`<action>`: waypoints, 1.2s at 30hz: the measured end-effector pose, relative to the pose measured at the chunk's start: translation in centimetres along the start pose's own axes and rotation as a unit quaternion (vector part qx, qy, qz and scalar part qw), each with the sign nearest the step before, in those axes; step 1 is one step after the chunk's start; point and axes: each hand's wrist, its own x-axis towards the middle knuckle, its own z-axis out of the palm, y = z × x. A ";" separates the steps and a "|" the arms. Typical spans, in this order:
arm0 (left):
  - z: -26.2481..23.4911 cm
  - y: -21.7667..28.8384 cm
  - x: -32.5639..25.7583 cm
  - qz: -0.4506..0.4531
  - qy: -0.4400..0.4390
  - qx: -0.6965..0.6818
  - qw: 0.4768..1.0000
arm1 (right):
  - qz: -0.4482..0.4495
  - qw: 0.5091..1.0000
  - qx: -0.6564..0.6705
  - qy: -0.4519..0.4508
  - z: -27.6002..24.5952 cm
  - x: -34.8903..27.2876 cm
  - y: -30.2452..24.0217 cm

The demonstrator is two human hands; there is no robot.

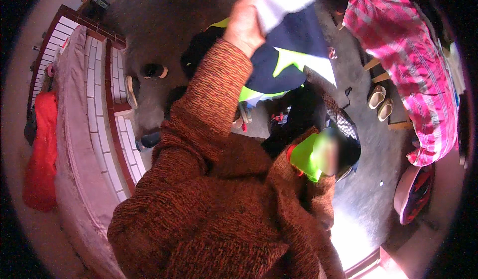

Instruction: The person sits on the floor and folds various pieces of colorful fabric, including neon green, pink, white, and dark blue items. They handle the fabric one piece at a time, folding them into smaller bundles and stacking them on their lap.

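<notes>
My left arm, in a brown-orange knit sleeve, reaches up and forward. At its end my left hand (245, 26) is closed on the white part of a garment (286, 0), slightly smeared by motion. The garment's navy body (271, 70), with bright yellow-green and white pieces, hangs and spreads below and to the right of that hand. My right arm is bent close to me. A blurred patch covers my right hand (327, 154), so its fingers are hidden. Against it lies a bright green piece of cloth (306, 157) with an orange-red edge; whether the hand holds it is unclear.
On the left, a white-tiled ledge (99, 129) bears a mauve cloth (74, 105) and a red cloth (42, 149). Pink plaid cloth (398, 50) covers furniture at right. Pale shoes (381, 102) stand on the grey floor; a pink tub (404, 194) sits nearer.
</notes>
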 end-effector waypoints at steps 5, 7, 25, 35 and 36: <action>-8.6 2.5 1.5 0.004 0.069 -0.017 0.997 | 0.101 0.973 0.187 -0.085 -1.3 1.9 -0.8; -13.8 1.8 1.4 -0.013 0.174 0.031 0.984 | 0.155 0.941 0.282 -0.106 -2.6 3.3 -0.9; -18.3 2.2 0.7 0.282 0.138 0.736 0.600 | 0.440 0.041 0.897 -0.004 -17.2 15.9 0.2; -16.4 1.3 1.2 0.068 0.166 0.826 0.535 | 0.452 0.052 0.890 0.002 -16.3 14.9 -0.1; -17.0 1.6 1.2 0.080 0.179 0.827 0.526 | 0.455 0.052 0.889 0.004 -16.3 15.0 -0.2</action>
